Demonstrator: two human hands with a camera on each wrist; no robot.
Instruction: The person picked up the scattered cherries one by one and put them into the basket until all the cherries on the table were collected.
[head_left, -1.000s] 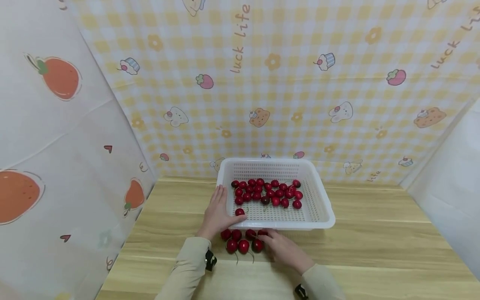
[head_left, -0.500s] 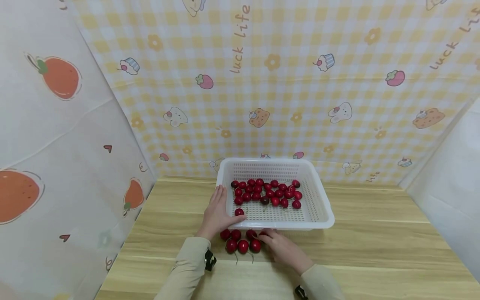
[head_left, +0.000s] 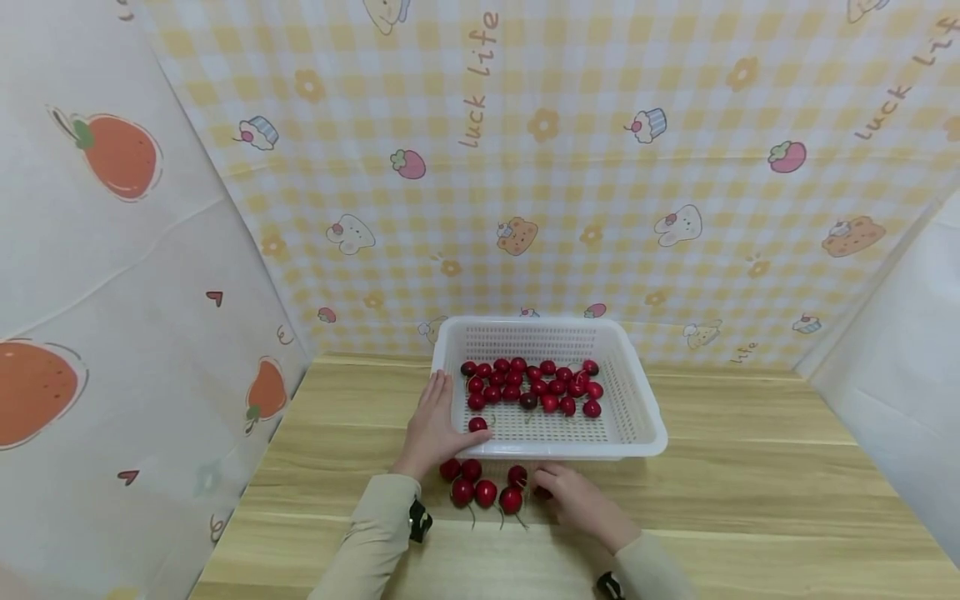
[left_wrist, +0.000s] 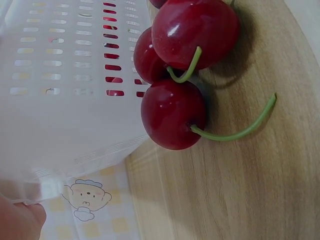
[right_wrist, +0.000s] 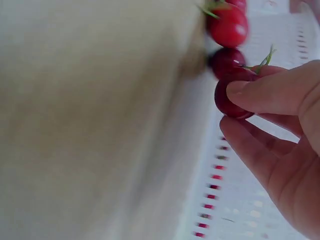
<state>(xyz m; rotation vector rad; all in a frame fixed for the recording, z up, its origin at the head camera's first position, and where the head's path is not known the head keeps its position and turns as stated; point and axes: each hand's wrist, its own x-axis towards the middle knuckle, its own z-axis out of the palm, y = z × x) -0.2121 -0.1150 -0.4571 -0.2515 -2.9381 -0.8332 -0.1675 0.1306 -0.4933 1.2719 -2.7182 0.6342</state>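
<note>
A white perforated basket (head_left: 645,400) stands on the wooden table, with many red cherries (head_left: 550,403) inside, most of them toward its back. My left hand (head_left: 435,429) rests on its front left corner, fingers straight along the left side and thumb stretched along the front rim. Between thumb and fingers, my right hand (head_left: 573,497) pinches a dark red cherry (right_wrist: 227,102) with a green stem, just in front of the basket. To its left, several loose cherries (head_left: 486,493) lie in two short rows; some show green stems in the left wrist view.
A yellow checked cloth (head_left: 517,167) hangs right behind the basket, and a white printed cloth (head_left: 150,275) closes off the left side. Wooden table surface (head_left: 750,467) extends to the right of the basket.
My right hand has moved slightly right with the cherry. One loose cherry beside it has shifted right, another a little toward me. The left hand and the basket stay put.
</note>
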